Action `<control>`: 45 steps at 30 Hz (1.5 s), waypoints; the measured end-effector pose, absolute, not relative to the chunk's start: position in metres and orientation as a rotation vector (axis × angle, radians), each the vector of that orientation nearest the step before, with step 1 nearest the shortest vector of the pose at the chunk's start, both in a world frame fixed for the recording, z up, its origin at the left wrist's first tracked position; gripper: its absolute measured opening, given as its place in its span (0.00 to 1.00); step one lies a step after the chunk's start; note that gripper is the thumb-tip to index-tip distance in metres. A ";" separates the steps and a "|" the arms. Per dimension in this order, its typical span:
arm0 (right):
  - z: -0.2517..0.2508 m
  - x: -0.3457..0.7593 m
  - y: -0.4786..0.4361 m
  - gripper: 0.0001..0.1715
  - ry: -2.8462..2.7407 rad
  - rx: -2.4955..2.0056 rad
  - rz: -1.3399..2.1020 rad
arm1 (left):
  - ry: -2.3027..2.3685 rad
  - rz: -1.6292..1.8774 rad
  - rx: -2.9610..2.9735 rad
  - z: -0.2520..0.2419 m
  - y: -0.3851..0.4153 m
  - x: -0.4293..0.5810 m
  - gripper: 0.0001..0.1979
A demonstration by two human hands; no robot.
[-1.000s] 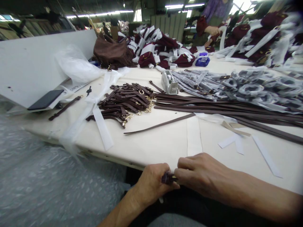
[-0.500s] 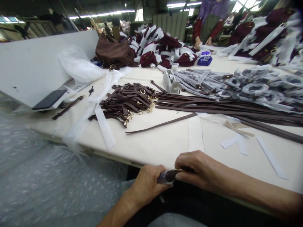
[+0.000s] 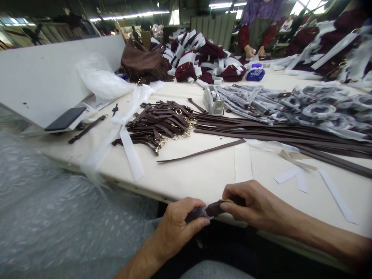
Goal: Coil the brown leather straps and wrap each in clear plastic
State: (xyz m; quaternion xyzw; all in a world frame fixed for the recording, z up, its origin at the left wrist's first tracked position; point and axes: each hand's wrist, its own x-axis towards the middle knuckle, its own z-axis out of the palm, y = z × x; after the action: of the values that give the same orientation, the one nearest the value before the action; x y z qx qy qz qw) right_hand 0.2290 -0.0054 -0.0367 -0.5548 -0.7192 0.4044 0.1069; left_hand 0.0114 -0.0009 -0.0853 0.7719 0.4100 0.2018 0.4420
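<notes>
Fingers (image 3: 200, 223) of left hand (image 3: 177, 224) and right hand (image 3: 250, 203) pinch closed on short dark-brown leather strap (image 3: 213, 208) at white cloth-covered table (image 3: 203, 174) edge, before a brown buckled strap pile (image 3: 159, 124).

The desk (image 3: 203, 174) is evenly lit by ceiling strip lights (image 3: 130, 14); soft shadows, stretched edges and blurred far corners are seen.

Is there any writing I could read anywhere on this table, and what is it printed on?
Blue packet: white lettering, too blurred to read.
White sheet beside the dark phone: dark print, too small to read.
No other text shows.
</notes>
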 end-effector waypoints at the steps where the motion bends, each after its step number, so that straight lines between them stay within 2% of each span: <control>1: -0.036 0.229 -0.005 0.11 -2.071 -1.658 1.229 | 1.009 0.554 1.970 -0.088 -0.003 0.011 0.12; 8: -0.038 0.222 -0.002 0.11 -1.909 -1.714 1.340 | 0.925 0.882 2.363 -0.100 -0.011 0.016 0.14; 11: -0.041 0.219 -0.004 0.11 -1.877 -1.665 1.360 | 0.919 0.895 2.440 -0.103 -0.010 0.017 0.17; 15: -0.046 0.218 -0.004 0.12 -1.749 -1.616 1.446 | 0.982 0.789 2.475 -0.110 -0.008 0.014 0.25; 17: -0.048 0.217 -0.003 0.12 -1.640 -1.623 1.545 | 1.055 0.709 2.488 -0.113 -0.007 0.013 0.23; 20: -0.049 0.215 -0.002 0.13 -1.584 -1.629 1.599 | 1.108 0.551 2.398 -0.110 -0.004 0.014 0.12; 23: -0.050 0.212 -0.005 0.13 -1.727 -1.607 1.432 | 1.099 0.344 2.199 -0.096 0.001 0.018 0.03; 27: -0.054 0.214 -0.016 0.12 -2.102 -1.522 0.978 | 1.049 0.175 1.938 -0.080 0.010 0.018 0.07; 30: -0.055 0.218 -0.023 0.10 -2.512 -1.228 0.570 | 0.898 0.064 1.603 -0.077 0.013 0.017 0.07; 32: -0.053 0.218 -0.025 0.09 -2.712 -1.025 0.464 | 0.820 0.017 1.422 -0.078 0.012 0.019 0.07; 34: -0.049 0.216 -0.024 0.09 -2.688 -1.058 0.609 | 0.772 0.009 1.381 -0.077 0.011 0.023 0.07; 37: -0.043 0.213 -0.017 0.10 -2.369 -1.285 1.107 | 0.757 0.008 1.461 -0.070 0.009 0.028 0.10; 39: -0.041 0.213 -0.011 0.09 -2.245 -1.252 1.376 | 0.794 0.023 1.574 -0.065 0.008 0.030 0.08; 43: -0.038 0.215 0.001 0.08 -2.339 -0.973 1.442 | 0.843 0.069 1.762 -0.060 0.009 0.031 0.07; 45: -0.038 0.215 0.005 0.08 -2.371 -0.998 1.410 | 0.842 0.113 1.753 -0.060 0.010 0.031 0.07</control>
State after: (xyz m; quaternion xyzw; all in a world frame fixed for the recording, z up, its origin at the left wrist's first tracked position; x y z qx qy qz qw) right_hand 0.2150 0.0048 -0.0376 -0.3382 -0.8039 0.4781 0.1037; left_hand 0.0310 0.0100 -0.0605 0.7443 0.3575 0.0481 0.5620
